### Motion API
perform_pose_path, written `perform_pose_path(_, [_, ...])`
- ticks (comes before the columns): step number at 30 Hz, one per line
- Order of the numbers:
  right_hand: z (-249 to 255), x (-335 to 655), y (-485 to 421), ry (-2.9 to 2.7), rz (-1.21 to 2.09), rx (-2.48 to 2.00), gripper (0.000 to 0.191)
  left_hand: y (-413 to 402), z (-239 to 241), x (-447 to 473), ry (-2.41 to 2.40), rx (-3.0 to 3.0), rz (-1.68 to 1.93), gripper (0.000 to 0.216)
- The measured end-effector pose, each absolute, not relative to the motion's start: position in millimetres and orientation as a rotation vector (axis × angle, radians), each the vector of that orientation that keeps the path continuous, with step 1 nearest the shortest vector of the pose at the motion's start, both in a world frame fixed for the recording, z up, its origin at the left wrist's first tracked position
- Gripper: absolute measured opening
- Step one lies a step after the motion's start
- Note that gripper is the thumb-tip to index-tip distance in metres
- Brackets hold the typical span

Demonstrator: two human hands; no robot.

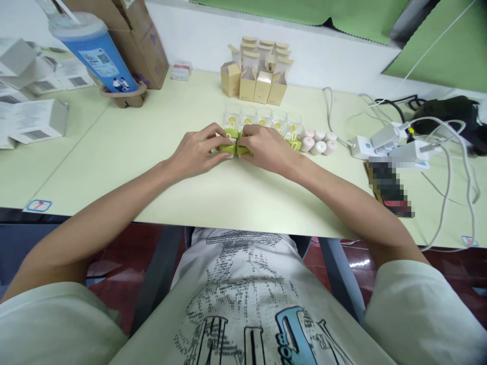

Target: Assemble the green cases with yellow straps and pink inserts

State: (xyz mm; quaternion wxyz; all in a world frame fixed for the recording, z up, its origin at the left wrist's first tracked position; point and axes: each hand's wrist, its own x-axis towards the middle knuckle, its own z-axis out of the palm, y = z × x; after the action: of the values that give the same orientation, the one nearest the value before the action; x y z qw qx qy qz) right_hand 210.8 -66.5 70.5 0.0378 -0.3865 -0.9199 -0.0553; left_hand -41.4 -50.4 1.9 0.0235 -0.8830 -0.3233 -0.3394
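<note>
Near the middle of the table, my left hand (200, 152) is closed, thumb and fingers pinching a small green piece (228, 148) with a yellow loop on it. Right beside it, my right hand (268, 149) curls its fingers over another small green piece (243, 150), partly covered by them. The two pieces sit side by side. Behind the hands stands a row of clear plastic containers (264, 114) with round yellow marks. More green (294, 145) shows beside my right wrist. To its right, several small pale pink and white cylinders (318, 147) are grouped together.
Open tan cartons (262, 86) stand against the wall. On the left are white boxes (38, 119), a blue cup (104, 58) in a cardboard holder and a brown box (146, 50). A power strip (365, 148), white cables (449, 167) and a blurred phone-like object (388, 185) lie right.
</note>
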Motion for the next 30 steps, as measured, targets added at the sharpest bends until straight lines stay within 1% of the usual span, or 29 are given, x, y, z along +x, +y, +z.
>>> perform_pose_path(4, [71.5, 209.8, -68.8, -2.826, -0.157, -1.211, 0.036, -49.7, -0.2, -42.6, -0.966, -2.681, -0.983, 0.045])
perform_pose_path(9, [72.4, 209.5, -69.3, -2.801, -0.093, -1.225, 0.033, -50.7, -3.0, -43.0, -0.923, -2.609, -0.931, 0.038])
perform_pose_path(13, [71.4, 210.5, -67.9, -2.814, -0.120, -1.216, 0.035, -52.9, -4.2, -41.7, -0.867, -2.552, -0.905, 0.031])
perform_pose_path(21, [77.5, 207.2, -73.0, -2.833, -0.158, -1.233, 0.034, -57.3, 1.3, -39.4, -0.853, -2.519, -0.881, 0.027])
perform_pose_path(27, [112.7, 237.9, -64.2, -2.597, -0.160, -1.390, 0.037, -61.0, 6.8, -38.8, -0.969, -2.585, -0.852, 0.040])
perform_pose_path(30, [121.9, 259.4, -51.8, -2.619, -0.105, -1.466, 0.036, -61.5, 7.4, -39.3, -0.999, -2.569, -0.919, 0.040])
